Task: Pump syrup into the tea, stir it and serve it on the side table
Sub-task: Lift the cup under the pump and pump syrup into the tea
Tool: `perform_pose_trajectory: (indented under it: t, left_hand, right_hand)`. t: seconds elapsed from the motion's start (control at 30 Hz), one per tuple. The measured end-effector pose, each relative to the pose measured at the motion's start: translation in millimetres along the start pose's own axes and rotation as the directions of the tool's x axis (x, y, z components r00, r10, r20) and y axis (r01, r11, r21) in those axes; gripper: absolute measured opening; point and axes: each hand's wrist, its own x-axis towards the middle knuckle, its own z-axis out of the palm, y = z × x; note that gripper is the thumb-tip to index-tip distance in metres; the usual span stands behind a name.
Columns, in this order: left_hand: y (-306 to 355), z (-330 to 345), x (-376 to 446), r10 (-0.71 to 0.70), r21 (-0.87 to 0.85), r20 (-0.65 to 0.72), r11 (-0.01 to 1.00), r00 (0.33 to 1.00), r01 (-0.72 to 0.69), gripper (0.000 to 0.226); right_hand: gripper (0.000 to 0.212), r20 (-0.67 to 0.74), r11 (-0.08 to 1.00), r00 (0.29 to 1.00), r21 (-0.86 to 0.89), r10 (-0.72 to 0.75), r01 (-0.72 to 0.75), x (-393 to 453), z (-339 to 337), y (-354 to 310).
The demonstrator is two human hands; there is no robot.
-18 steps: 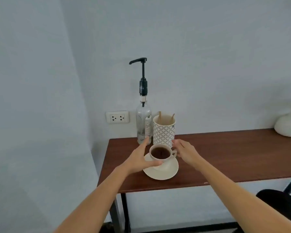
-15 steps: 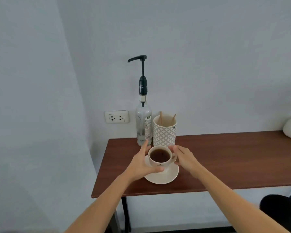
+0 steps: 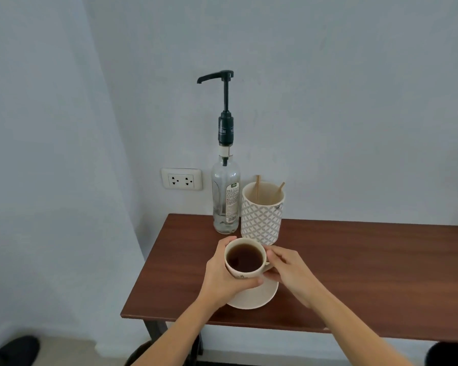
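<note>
A cream teacup (image 3: 245, 260) full of dark tea is held above its cream saucer (image 3: 254, 295) near the front left of the brown table (image 3: 368, 273). My left hand (image 3: 222, 277) wraps the cup's left side. My right hand (image 3: 288, 270) grips its handle on the right. Behind them stands a clear syrup bottle (image 3: 225, 199) with a tall black pump (image 3: 224, 101), its spout pointing left. Beside the bottle a patterned mug (image 3: 261, 215) holds two wooden stir sticks (image 3: 257, 187).
A white wall socket (image 3: 182, 179) sits left of the bottle. The wall runs close behind the table, and another wall closes in on the left. Dark shapes lie on the floor at bottom left (image 3: 13, 350) and bottom right (image 3: 450, 355).
Both hands have closed around the cup and raised it off the saucer. The view has shifted closer and left, so the white object at far right is out of frame.
</note>
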Motion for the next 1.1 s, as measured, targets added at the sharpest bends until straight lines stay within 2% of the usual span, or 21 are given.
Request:
perform_pose_trajectory:
  t: [0.2,0.4,0.5,0.63,0.73,0.83,0.97,1.1]
  left_hand:
    - [19,-21,9,0.069,0.008,-0.024,0.998,0.997,-0.069,0.085]
    - [56,-61,37,0.12,-0.016,-0.062,0.993,0.991,-0.121,0.079]
    - [78,-84,56,0.132,-0.056,-0.062,0.989,0.989,-0.135,0.079]
    - [105,-114,88,0.137,-0.073,-0.091,0.987,0.986,-0.144,0.08]
    - [122,-134,114,0.114,-0.076,-0.116,0.989,0.987,-0.124,0.084]
    - [136,-149,138,0.088,-0.091,-0.142,0.991,0.986,-0.101,0.087]
    - [151,-162,164,0.071,-0.098,-0.153,0.991,0.986,-0.086,0.093]
    - [165,-169,183,0.06,-0.109,-0.173,0.991,0.983,-0.079,0.095]
  right_hand:
    - [0.033,0.039,0.998,0.999,-0.065,-0.02,0.023,1,2,-30]
    - [0.032,0.096,0.979,0.989,-0.16,-0.112,0.127,11,9,-93]
    - [0.03,0.105,0.942,0.971,-0.239,-0.216,0.235,25,14,-132]
    - [0.026,-0.059,0.919,0.942,-0.245,-0.331,0.308,56,21,-193]
    - [0.036,-0.177,0.909,0.9,-0.208,-0.399,0.362,83,28,-240]
    - [0.044,-0.213,0.91,0.889,-0.185,-0.405,0.371,111,36,-279]
    - [0.035,-0.206,0.913,0.893,-0.178,-0.4,0.368,136,53,-305]
    - [0.053,-0.291,0.935,0.889,-0.104,-0.355,0.339,149,63,-312]
